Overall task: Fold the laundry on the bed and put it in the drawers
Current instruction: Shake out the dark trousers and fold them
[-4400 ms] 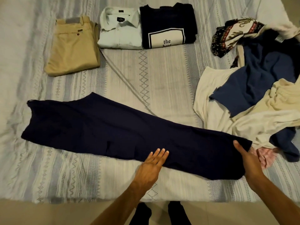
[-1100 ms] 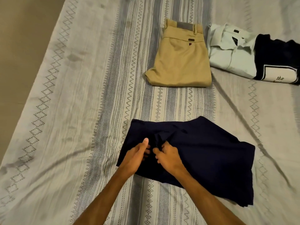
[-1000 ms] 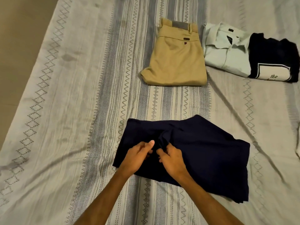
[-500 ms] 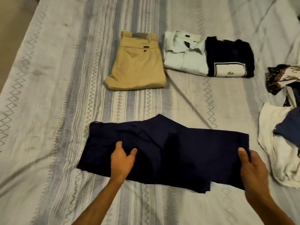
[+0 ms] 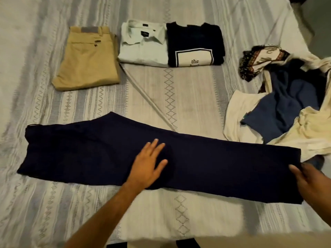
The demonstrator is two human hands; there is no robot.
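Head view: unfolded laundry pile beside trousers.

Dark navy trousers lie flat and stretched lengthwise across the bed, parallel to its near edge, waistband toward the left edge, hems toward the right; toward the far edge, three folded pieces sit in a row: tan trousers, just beside them a white collared shirt, and touching it a black T-shirt with a white printed box reading "the"; at the right edge lies an unfolded heap of cream, blue and patterned clothes, its near part touching the navy hems.
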